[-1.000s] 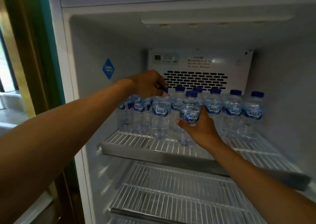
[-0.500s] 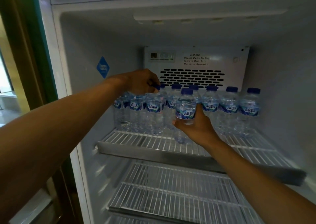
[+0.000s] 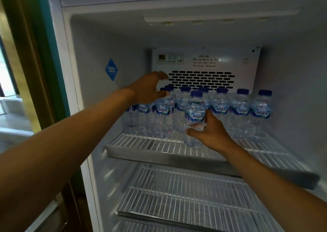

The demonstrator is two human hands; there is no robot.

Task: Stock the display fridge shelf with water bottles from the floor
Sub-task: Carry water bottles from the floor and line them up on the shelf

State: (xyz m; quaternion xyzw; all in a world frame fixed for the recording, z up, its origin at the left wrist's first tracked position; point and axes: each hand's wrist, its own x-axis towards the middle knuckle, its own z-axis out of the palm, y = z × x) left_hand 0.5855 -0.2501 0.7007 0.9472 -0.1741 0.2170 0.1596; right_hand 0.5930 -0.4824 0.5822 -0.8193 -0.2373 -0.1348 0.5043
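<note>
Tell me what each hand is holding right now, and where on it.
The right hand grips a water bottle around its lower body, below the label. The left hand holds nothing, fingers spread over the shelved bottles.

bottle row point(image 3: 238, 111) on upper shelf point(image 3: 159, 152) — one bottle point(image 3: 194, 115) in front, lower shelf point(image 3: 177, 205) beneath

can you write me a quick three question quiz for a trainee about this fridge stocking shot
1. True or false: the right hand grips a clear plastic water bottle with a blue cap at the front of the white wire upper shelf.
2. Which is the left hand doing? A) gripping a bottle by its body B) hovering with spread fingers over the left bottles' caps C) resting on the lower wire shelf
3. Fill in: the brand on the bottle labels reads ____.

Key: 1 true; 2 B; 3 AQUA
</note>
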